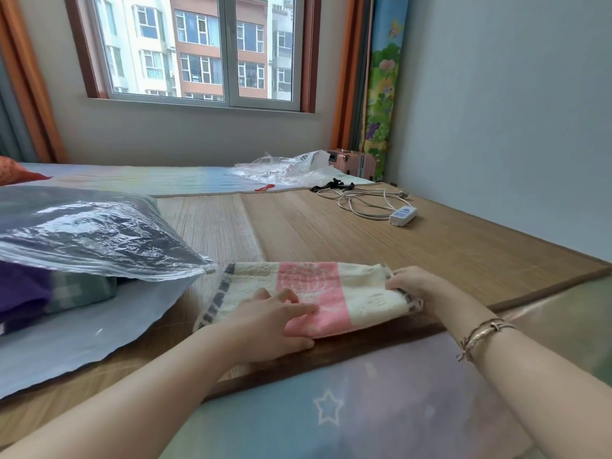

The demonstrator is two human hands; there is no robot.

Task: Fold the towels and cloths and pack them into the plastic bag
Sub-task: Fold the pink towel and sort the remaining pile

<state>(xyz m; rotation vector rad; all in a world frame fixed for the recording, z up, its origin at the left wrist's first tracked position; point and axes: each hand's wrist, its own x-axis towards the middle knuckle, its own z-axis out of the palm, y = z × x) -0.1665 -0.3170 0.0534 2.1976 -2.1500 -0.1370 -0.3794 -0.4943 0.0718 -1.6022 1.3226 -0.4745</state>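
On the mat [364, 233], beside the bag [99, 240], lies the towel [308, 293]. Your left hand [275, 323] presses it flat with spread fingers; your right hand [414, 286] pinches its end. Bring this end over evenly, so that the edges meet.

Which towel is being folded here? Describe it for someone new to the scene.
On the bamboo mat below the window, right of the clear plastic bag, lies a cream terry towel with a pink centre band. Both hands touch it; grey-checked edging is unique to it.
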